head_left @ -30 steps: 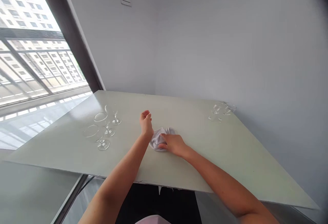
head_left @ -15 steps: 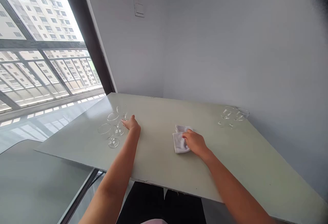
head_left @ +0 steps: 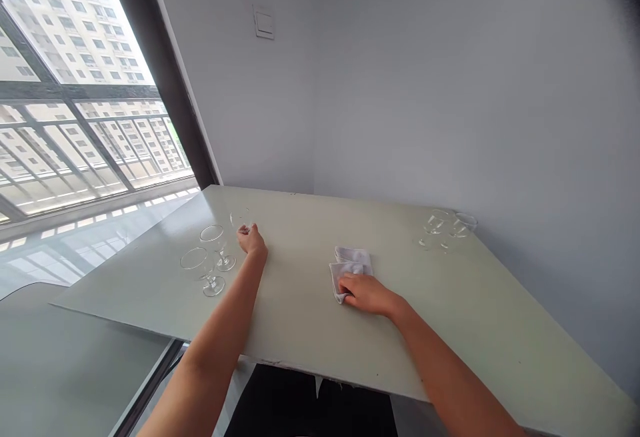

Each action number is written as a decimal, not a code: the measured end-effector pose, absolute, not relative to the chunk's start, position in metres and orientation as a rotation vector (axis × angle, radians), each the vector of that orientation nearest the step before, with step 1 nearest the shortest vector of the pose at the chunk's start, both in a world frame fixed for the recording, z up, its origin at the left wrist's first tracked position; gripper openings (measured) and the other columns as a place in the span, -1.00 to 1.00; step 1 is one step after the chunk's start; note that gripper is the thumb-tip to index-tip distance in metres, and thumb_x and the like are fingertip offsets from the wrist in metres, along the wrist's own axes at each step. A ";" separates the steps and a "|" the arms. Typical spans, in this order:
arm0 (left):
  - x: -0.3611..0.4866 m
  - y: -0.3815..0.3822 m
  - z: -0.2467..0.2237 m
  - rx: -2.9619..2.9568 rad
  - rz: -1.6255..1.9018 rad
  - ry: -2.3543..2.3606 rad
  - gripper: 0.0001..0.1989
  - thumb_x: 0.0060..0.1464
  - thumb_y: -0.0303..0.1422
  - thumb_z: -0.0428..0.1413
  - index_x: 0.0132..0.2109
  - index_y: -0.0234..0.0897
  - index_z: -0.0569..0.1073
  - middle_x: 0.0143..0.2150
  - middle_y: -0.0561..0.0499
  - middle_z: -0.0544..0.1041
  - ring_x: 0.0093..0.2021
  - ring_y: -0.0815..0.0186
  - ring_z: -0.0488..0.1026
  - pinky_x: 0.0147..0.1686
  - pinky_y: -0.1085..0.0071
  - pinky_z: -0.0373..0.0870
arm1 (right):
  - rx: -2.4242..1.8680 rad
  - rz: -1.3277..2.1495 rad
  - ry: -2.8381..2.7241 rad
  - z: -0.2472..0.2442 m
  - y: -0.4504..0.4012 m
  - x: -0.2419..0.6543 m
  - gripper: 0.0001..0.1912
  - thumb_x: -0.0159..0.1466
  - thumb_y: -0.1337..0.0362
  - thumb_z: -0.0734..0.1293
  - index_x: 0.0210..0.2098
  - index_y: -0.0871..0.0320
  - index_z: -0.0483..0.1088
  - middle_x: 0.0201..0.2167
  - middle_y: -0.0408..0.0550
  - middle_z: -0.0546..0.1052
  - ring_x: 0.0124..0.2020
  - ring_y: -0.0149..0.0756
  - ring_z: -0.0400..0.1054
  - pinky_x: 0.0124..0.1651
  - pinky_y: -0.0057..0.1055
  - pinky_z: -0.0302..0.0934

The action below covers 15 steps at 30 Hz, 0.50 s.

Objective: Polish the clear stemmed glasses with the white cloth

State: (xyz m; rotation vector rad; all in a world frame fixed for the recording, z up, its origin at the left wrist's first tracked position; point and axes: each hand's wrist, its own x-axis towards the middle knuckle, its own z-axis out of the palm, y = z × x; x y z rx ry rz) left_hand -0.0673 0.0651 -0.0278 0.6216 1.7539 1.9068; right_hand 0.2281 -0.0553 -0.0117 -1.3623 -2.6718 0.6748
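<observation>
My left hand (head_left: 251, 240) is closed round the stem of a clear stemmed glass (head_left: 240, 217) at the back left of the table. Nearer to me, two more stemmed glasses (head_left: 225, 261) (head_left: 214, 285) stand upright, left of my forearm. A folded white cloth (head_left: 354, 260) lies on the table near its middle. My right hand (head_left: 367, 292) grips the cloth's front edge, its fingertips partly hidden in the fold.
Two clear glasses (head_left: 437, 222) (head_left: 463, 225) stand at the table's back right, close to the wall. The pale table (head_left: 300, 330) has its front edge just before my lap. A grey surface (head_left: 75, 350) adjoins at the lower left.
My left hand has closed on the far left glass. My right hand has shifted toward me and left, to the front edge of the cloth. The view has moved slightly.
</observation>
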 end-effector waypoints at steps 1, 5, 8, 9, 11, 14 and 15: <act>-0.063 0.065 -0.029 0.624 1.871 1.782 -0.72 -0.04 -0.34 0.00 -0.13 -0.28 0.20 -0.30 0.01 0.28 -0.27 0.36 0.33 -0.18 0.35 0.23 | -1.380 0.695 -2.622 -0.011 -0.054 0.229 -0.94 0.10 0.39 0.21 -0.49 0.14 0.21 -0.46 -0.18 0.33 -0.50 -0.43 0.15 -0.46 -0.48 -0.06; -0.034 0.052 -0.030 0.819 1.720 1.793 -0.73 -0.07 -0.25 0.06 -0.21 -0.26 0.27 -0.38 0.07 0.31 -0.41 0.40 0.30 -0.31 0.39 0.23 | -1.339 1.107 -2.170 0.003 -0.053 0.240 -0.85 0.14 0.25 0.19 -0.52 0.13 0.12 -0.60 -0.24 0.20 -0.60 -0.47 0.02 -0.52 -0.50 -0.09; -0.009 0.035 -0.026 1.065 1.604 1.712 -0.73 -0.11 -0.18 0.10 -0.26 -0.22 0.35 -0.48 0.12 0.32 -0.50 0.41 0.25 -0.38 0.43 0.20 | -1.084 1.413 -1.652 0.021 -0.055 0.254 -0.77 0.12 0.10 0.19 -0.47 0.11 0.09 -0.61 -0.26 0.13 -0.63 -0.48 -0.01 -0.56 -0.50 -0.07; -0.002 0.029 -0.023 1.126 1.570 1.685 -0.74 -0.12 -0.17 0.11 -0.28 -0.21 0.38 -0.53 0.13 0.30 -0.53 0.41 0.22 -0.40 0.43 0.18 | -1.021 1.420 -1.497 0.026 -0.056 0.258 -0.75 0.10 0.07 0.19 -0.46 0.11 0.08 -0.61 -0.25 0.13 -0.63 -0.47 0.01 -0.57 -0.49 -0.04; 0.009 0.018 -0.018 1.268 1.523 1.652 -0.76 -0.14 -0.16 0.14 -0.32 -0.19 0.41 -0.58 0.14 0.26 -0.54 0.39 0.20 -0.40 0.42 0.16 | -0.981 1.340 -1.274 0.032 -0.059 0.260 -0.71 0.09 0.02 0.18 -0.45 0.10 0.09 -0.61 -0.22 0.15 -0.61 -0.42 0.08 -0.54 -0.45 0.04; 0.021 0.007 -0.014 1.633 1.466 1.661 -0.82 -0.11 -0.20 0.14 -0.36 -0.18 0.43 -0.55 0.07 0.31 -0.43 0.30 0.26 -0.36 0.40 0.16 | -1.052 1.266 -1.149 0.030 -0.060 0.255 -0.67 0.12 -0.05 0.16 -0.48 0.09 0.15 -0.62 -0.17 0.22 -0.57 -0.34 0.16 -0.51 -0.39 0.12; 0.024 0.004 -0.015 1.779 1.439 1.670 -0.85 -0.10 -0.22 0.13 -0.37 -0.18 0.42 -0.53 0.04 0.34 -0.37 0.26 0.28 -0.33 0.39 0.17 | -1.068 1.267 -1.116 0.028 -0.060 0.251 -0.66 0.12 -0.07 0.16 -0.50 0.09 0.16 -0.63 -0.16 0.24 -0.57 -0.33 0.18 -0.51 -0.38 0.13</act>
